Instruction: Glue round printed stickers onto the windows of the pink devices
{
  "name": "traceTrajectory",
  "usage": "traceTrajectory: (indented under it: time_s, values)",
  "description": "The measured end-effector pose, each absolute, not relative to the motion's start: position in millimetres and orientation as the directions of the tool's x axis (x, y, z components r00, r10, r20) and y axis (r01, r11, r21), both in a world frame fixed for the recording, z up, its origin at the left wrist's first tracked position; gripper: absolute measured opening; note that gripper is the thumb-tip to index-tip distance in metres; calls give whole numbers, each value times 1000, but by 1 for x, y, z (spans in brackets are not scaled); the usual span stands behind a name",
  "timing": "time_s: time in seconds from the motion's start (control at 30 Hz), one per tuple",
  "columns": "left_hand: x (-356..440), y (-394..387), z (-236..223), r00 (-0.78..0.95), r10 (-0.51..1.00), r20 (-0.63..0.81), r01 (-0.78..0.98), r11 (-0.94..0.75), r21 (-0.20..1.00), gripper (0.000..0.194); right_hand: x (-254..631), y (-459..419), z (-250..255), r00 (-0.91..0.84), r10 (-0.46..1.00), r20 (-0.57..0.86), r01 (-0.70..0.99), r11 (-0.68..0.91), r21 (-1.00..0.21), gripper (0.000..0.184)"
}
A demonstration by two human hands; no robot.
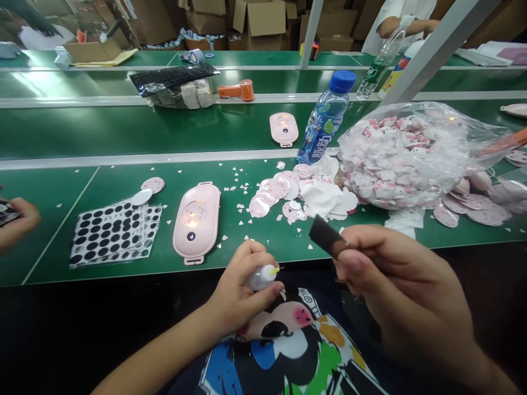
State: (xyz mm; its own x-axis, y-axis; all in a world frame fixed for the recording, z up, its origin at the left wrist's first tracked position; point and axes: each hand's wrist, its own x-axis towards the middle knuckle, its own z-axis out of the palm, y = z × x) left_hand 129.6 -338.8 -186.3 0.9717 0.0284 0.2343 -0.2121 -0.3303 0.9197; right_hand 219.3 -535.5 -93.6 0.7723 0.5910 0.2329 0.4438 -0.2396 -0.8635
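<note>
One left hand (242, 288): gripping white plastic bottle (261, 278), yellow nozzle (274, 270) pointing right.
One right hand (395, 291): pinching flat black strip (327, 236), long axis running up-left.

- left hand (242, 288) low, fingers (251, 253) curled closed
- left forearm (152, 356) angled up from lower left
- right hand (395, 285) raised, near camera, thumb (349, 269) pinching against fingers, probably firm, edge blurred

I'm seeing a yellow-tipped white bottle (262, 277), black dots spotting a white sticker sheet (115, 233), and a pink oval case (196, 215) on a green workbench (57, 181).
</note>
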Motion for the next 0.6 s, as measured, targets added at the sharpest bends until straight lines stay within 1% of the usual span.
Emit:
traceTrajectory:
  time_s: [0.03,0.1,0.2,0.27,0.33,0.47,0.6]
  values:
    - [130,-339,-187,971,33,236,-212,-331,919,16,220,-535,-92,764,607,218,442,-247,-862,10]
    - [130,-338,-188,969,36,245,-220,-326,919,15,219,-532,-90,720,681,136,424,-276,-862,12]
    - [130,-339,-188,968,22,249,-230,-306,924,16,218,-524,-94,607,795,9,391,-289,-874,15]
    - [130,-339,-186,970,17,244,-226,-313,922,20,217,-522,-100,553,833,-24,389,-283,-877,14]
    - [130,-339,-185,969,22,248,-227,-330,916,24,217,-521,-105,533,846,-24,396,-274,-877,13]
    - [130,-339,-183,970,26,241,-218,-347,912,26,216,-522,-107,534,845,14,416,-248,-875,10]
    - [130,-338,-186,967,47,251,-221,-336,915,23,216,-523,-104,582,811,61,462,-268,-846,8]
